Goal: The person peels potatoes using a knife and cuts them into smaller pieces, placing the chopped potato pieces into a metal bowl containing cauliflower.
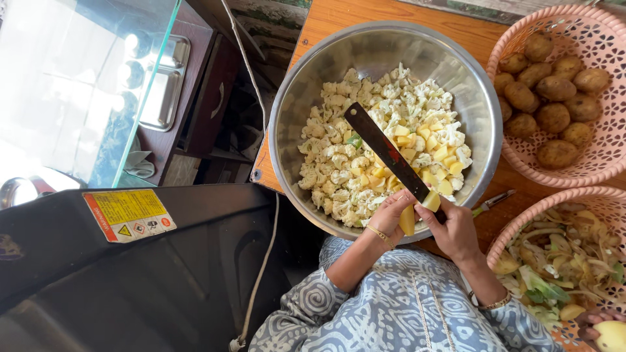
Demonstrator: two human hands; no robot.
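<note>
The left hand (390, 215) has its fingers clamped on a peeled yellow potato piece (407, 220) over the near rim of the steel bowl (300, 98), while the right hand (456, 231) has its fingers closed round the handle of a long dark knife (385, 151), whose blade runs away from them over the cauliflower florets (339, 163) and potato chunks (437, 156). Beyond the right fingers on the wooden counter (339, 13) stands a pink basket of whole potatoes (554, 85), with a pink basket of peelings (561, 261) just beside them and a peeler (492, 202) between.
</note>
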